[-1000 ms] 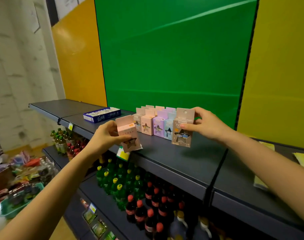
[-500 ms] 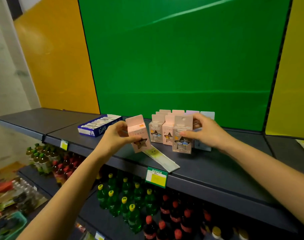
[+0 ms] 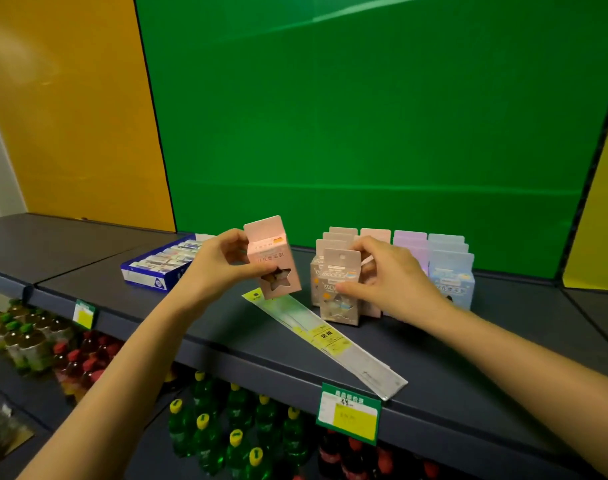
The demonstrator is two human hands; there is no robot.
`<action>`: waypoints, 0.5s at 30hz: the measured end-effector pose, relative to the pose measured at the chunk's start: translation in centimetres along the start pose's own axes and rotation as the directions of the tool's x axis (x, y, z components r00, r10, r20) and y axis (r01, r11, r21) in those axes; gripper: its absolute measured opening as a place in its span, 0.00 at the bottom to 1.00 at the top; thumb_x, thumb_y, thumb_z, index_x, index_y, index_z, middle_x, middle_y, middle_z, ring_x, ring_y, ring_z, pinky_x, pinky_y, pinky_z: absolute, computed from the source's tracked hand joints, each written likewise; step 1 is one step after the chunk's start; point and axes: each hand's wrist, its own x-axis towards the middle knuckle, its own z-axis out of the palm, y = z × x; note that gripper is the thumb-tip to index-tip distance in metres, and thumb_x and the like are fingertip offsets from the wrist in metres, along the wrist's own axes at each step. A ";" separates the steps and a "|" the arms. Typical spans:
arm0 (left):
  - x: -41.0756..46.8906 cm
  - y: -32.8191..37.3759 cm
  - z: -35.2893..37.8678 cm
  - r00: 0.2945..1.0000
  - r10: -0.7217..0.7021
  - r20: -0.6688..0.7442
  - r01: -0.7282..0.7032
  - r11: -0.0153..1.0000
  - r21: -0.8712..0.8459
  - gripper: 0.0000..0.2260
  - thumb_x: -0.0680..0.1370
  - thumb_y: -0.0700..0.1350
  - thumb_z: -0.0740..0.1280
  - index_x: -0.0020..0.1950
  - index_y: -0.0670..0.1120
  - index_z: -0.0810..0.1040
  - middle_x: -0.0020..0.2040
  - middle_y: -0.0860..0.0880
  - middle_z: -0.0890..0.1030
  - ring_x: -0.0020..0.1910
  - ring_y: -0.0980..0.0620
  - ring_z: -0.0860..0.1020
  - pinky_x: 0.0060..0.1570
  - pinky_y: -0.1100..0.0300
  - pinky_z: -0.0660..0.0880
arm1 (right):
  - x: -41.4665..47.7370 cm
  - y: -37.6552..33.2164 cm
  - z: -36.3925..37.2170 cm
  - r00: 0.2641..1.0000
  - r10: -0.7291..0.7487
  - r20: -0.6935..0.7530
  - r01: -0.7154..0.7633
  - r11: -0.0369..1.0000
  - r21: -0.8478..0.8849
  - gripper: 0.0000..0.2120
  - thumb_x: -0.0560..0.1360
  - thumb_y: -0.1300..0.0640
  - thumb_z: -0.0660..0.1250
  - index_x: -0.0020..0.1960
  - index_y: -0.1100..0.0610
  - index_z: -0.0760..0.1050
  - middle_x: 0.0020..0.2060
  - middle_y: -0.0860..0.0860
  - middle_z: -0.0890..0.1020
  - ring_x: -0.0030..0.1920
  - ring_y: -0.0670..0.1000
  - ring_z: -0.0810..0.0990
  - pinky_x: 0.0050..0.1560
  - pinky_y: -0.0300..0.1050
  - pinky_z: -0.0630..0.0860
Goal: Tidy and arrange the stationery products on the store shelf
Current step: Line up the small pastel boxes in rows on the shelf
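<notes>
left hand (image 3: 219, 268) grips the pink box (image 3: 273, 261), right hand (image 3: 390, 278) pinches the grey box (image 3: 340, 296); a nudge could topple rows (image 3: 449, 271) at 3 o'clock.

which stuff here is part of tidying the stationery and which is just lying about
Part of the job:
- pink box in the left hand
- beige box gripped by the right hand
- rows of pastel boxes
- long flat packet
- blue tray of small packs

Just there:
- green bottles
- red-capped bottles
- price tag

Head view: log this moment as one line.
left hand holds pink box aloft | right hand grips beige box on shelf | long packet lies flat
</notes>
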 end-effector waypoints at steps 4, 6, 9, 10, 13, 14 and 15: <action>1.0 -0.7 -0.9 0.999 0.047 0.024 -0.046 0.998 -0.043 0.14 0.68 0.40 0.74 0.51 0.48 0.76 0.50 0.50 0.82 0.50 0.53 0.81 0.44 0.64 0.80 | 0.6 -0.6 1.3 0.999 0.015 -0.031 -0.016 0.999 -0.046 0.19 0.66 0.52 0.74 0.54 0.53 0.73 0.51 0.50 0.80 0.48 0.50 0.79 0.51 0.51 0.78; 1.3 -0.8 -1.4 0.996 0.074 0.043 -0.070 0.995 -0.073 0.14 0.68 0.40 0.73 0.49 0.49 0.76 0.49 0.51 0.82 0.49 0.54 0.81 0.44 0.67 0.80 | 1.0 -0.9 1.9 0.998 0.036 -0.046 -0.038 0.998 -0.045 0.20 0.66 0.52 0.74 0.55 0.54 0.73 0.51 0.51 0.81 0.48 0.51 0.80 0.51 0.52 0.78; 1.7 -0.8 -2.3 0.991 0.114 0.069 -0.106 0.988 -0.111 0.13 0.67 0.40 0.73 0.47 0.51 0.76 0.48 0.52 0.82 0.46 0.57 0.81 0.44 0.69 0.79 | 1.4 -1.4 2.8 0.996 0.080 -0.041 -0.082 0.996 -0.045 0.21 0.67 0.53 0.74 0.58 0.54 0.73 0.51 0.52 0.81 0.47 0.52 0.81 0.51 0.52 0.78; 1.9 -0.8 -2.5 0.989 0.125 0.080 -0.114 0.984 -0.134 0.13 0.67 0.39 0.73 0.47 0.50 0.76 0.47 0.52 0.82 0.46 0.57 0.81 0.44 0.69 0.79 | 1.5 -1.5 3.0 0.994 0.099 -0.035 -0.101 0.993 -0.058 0.22 0.68 0.53 0.73 0.60 0.54 0.73 0.51 0.53 0.81 0.47 0.51 0.81 0.52 0.51 0.78; 2.1 -0.9 -2.7 0.980 0.157 0.119 -0.134 0.974 -0.183 0.13 0.67 0.38 0.74 0.47 0.49 0.77 0.47 0.50 0.83 0.46 0.54 0.81 0.45 0.68 0.79 | 1.6 -1.8 3.1 0.992 0.125 -0.028 -0.127 0.986 -0.107 0.25 0.70 0.51 0.71 0.65 0.54 0.70 0.52 0.54 0.82 0.49 0.52 0.80 0.53 0.48 0.76; 2.2 -0.9 -2.6 0.976 0.172 0.131 -0.146 0.971 -0.189 0.13 0.67 0.37 0.74 0.47 0.49 0.77 0.47 0.50 0.83 0.46 0.53 0.81 0.45 0.68 0.79 | 1.6 -1.9 3.1 0.992 0.121 -0.031 -0.124 0.982 -0.141 0.27 0.70 0.51 0.70 0.67 0.54 0.69 0.54 0.54 0.81 0.51 0.52 0.79 0.55 0.47 0.75; 2.2 -0.9 -2.5 0.972 0.185 0.144 -0.155 0.968 -0.195 0.13 0.67 0.37 0.74 0.47 0.49 0.77 0.47 0.50 0.83 0.46 0.53 0.81 0.45 0.68 0.79 | 1.5 -2.0 3.1 0.993 0.113 -0.035 -0.118 0.977 -0.179 0.28 0.71 0.50 0.70 0.68 0.55 0.68 0.57 0.54 0.79 0.54 0.52 0.77 0.57 0.45 0.72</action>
